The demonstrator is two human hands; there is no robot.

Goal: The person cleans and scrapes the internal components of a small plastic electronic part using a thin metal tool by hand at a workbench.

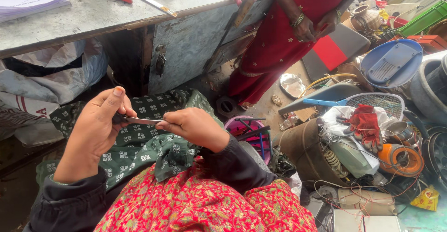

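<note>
My left hand (95, 132) and my right hand (193, 127) are raised over my lap and together hold a thin metal strip (142, 119) between them. The left thumb and fingers pinch its dark left end, and the right fingertips pinch its right end. Beneath the hands lies a green patterned cloth (139, 146) over red flowered clothing (195, 204). Both of my forearms are in dark sleeves.
A grey metal table (139, 13) with papers, a ruler and red-handled tools stands ahead. Another person in a red dress (284, 31) stands at its right corner. Clutter fills the right: red gloves (365, 125), a mesh racket, a blue round lid, coils, wires and pots.
</note>
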